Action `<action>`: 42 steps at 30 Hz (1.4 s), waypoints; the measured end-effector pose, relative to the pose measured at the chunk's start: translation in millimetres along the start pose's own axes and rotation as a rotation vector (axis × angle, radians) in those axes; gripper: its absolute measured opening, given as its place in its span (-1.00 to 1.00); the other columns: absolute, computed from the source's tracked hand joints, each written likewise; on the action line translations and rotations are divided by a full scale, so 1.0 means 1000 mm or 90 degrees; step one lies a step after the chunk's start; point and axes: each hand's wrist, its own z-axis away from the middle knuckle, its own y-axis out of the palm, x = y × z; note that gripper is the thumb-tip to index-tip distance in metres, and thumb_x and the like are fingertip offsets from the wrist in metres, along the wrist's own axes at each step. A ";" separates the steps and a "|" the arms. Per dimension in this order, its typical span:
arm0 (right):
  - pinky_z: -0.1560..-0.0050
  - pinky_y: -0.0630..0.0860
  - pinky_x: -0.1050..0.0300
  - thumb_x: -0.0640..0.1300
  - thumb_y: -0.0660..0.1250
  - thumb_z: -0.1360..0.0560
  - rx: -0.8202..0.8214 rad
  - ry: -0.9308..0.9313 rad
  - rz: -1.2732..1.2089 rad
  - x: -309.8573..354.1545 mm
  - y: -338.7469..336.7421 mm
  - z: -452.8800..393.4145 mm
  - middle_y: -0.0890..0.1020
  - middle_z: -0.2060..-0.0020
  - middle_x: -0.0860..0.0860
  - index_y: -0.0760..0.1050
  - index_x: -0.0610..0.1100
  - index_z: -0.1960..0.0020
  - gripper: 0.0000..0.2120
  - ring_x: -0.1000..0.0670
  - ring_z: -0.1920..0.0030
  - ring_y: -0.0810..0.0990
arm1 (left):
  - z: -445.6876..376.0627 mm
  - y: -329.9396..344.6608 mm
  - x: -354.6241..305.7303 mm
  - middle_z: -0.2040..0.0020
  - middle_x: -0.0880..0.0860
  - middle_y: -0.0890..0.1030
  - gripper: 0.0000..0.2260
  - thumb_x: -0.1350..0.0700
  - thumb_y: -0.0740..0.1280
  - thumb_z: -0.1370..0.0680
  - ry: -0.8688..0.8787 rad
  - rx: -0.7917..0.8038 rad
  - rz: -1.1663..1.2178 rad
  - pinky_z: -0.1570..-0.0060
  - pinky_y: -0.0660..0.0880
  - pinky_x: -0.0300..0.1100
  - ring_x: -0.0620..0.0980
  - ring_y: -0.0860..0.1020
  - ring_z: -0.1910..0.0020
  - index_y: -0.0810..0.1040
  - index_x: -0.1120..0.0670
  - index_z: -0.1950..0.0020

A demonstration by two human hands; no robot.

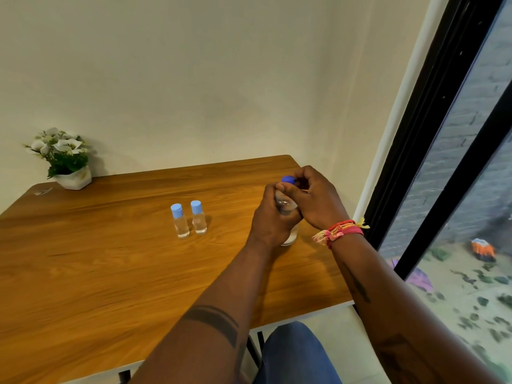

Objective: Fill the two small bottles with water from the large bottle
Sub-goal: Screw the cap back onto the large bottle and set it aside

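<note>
Clear plastic, likely slippery and squashy, the large bottle (288, 217) stands near the table's (110, 273) right edge, left hand (273, 217) wrapped around its body, right hand (313, 195) pinching the blue cap (288, 179).

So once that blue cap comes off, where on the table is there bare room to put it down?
The widest bare patch is the near left of the table, in front of the two small bottles. Another lies between them and the plant pot. It is crowded at the right edge, where the left hand and right hand hold the large bottle.
</note>
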 end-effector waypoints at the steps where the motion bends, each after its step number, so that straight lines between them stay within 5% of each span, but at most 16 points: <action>1: 0.17 0.44 0.39 0.03 0.45 -0.52 -0.004 -0.001 -0.001 0.000 0.000 0.001 0.60 0.09 0.11 0.52 -0.04 -0.14 -0.74 0.16 0.10 0.58 | 0.000 0.000 0.000 -0.10 -0.06 0.60 -0.45 0.10 0.51 -0.48 0.001 -0.001 -0.002 0.02 0.64 0.06 0.00 0.64 -0.01 0.34 -0.07 -0.37; 8: -0.15 0.61 0.16 0.07 0.38 -0.57 -0.027 0.041 -0.211 -0.023 -0.001 0.019 0.61 -0.17 0.13 0.47 0.07 -0.35 -0.63 0.14 -0.17 0.60 | 0.001 -0.003 -0.004 -0.13 -0.07 0.62 -0.45 0.00 0.52 -0.48 -0.021 0.016 0.024 -0.02 0.61 -0.09 -0.08 0.64 -0.03 0.35 -0.09 -0.39; 11: -0.32 0.54 0.00 -0.11 0.27 -0.65 -0.030 0.071 -0.264 -0.042 0.001 0.033 0.58 -0.26 0.09 0.43 0.12 -0.42 -0.65 0.09 -0.27 0.57 | 0.001 -0.005 -0.008 -0.14 -0.09 0.62 -0.44 -0.07 0.53 -0.47 -0.043 0.019 0.020 -0.08 0.59 -0.12 -0.10 0.63 -0.06 0.36 -0.13 -0.38; 16: -0.41 0.46 0.02 -0.43 0.21 -0.59 0.037 0.108 -0.305 -0.055 0.004 0.053 0.52 -0.36 0.13 0.36 0.06 -0.50 -0.41 0.10 -0.38 0.49 | 0.007 -0.009 -0.015 -0.15 -0.10 0.61 -0.42 -0.10 0.54 -0.46 -0.074 0.028 0.020 -0.15 0.58 -0.08 -0.09 0.62 -0.09 0.36 -0.15 -0.39; 22: -0.12 0.61 0.14 -0.12 0.42 -0.51 0.106 0.049 -0.135 -0.029 0.021 0.062 0.59 -0.21 0.20 0.29 0.18 -0.49 -0.37 0.13 -0.17 0.61 | 0.022 -0.022 -0.022 -0.13 -0.10 0.63 -0.43 -0.13 0.57 -0.41 -0.083 -0.011 0.002 -0.11 0.63 -0.02 -0.08 0.63 -0.07 0.43 -0.16 -0.36; 30: 0.13 0.58 0.21 -0.25 0.44 -0.44 0.051 -0.013 -0.119 0.020 0.038 0.062 0.66 0.02 0.15 0.49 0.03 -0.32 -0.51 0.11 0.04 0.65 | 0.039 -0.066 -0.052 -0.13 -0.13 0.63 -0.45 -0.15 0.57 -0.40 -0.029 -0.067 -0.032 -0.11 0.61 -0.08 -0.10 0.62 -0.09 0.47 -0.13 -0.33; 42: 0.26 0.52 0.32 0.02 0.50 -0.45 0.019 -0.091 -0.098 0.110 0.059 0.058 0.67 0.10 0.16 0.52 0.06 -0.21 -0.64 0.14 0.14 0.66 | 0.058 -0.161 -0.094 -0.28 -0.05 0.54 -0.21 -0.27 0.52 -0.39 0.009 -0.153 -0.041 -0.22 0.55 -0.04 -0.04 0.52 -0.29 0.27 -0.12 -0.52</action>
